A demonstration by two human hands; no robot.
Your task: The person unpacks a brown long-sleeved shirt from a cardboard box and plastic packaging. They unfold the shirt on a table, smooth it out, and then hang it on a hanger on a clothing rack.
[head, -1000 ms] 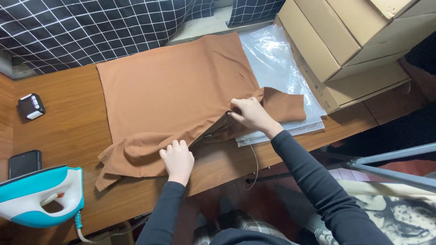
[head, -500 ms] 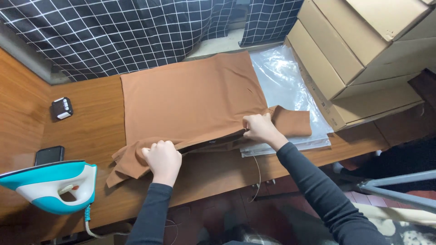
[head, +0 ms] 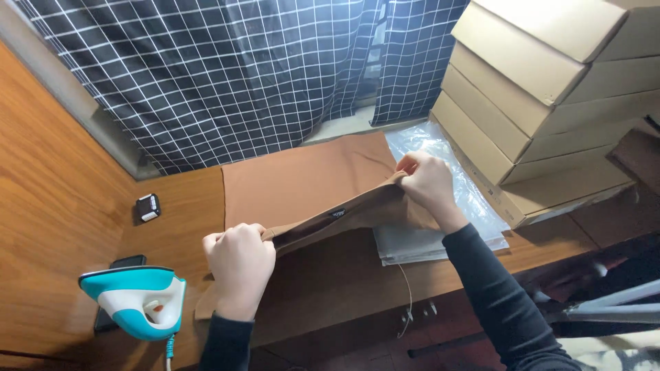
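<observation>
Brown garment [head: 309,182] lies flat on the wooden table [head: 75,206], its near edge lifted. Left hand [head: 239,264] is fisted on the edge's left end, right hand [head: 427,184] pinched on the right end. The held edge runs low-left to high-right between the 2 hands, taut, with the cloth body beyond it toward the checked curtain [head: 227,69]. The left hand is nearer the camera.

A teal iron [head: 137,302] stands left; stacked cardboard boxes [head: 543,103] right; checked curtain [head: 240,69] behind.
</observation>
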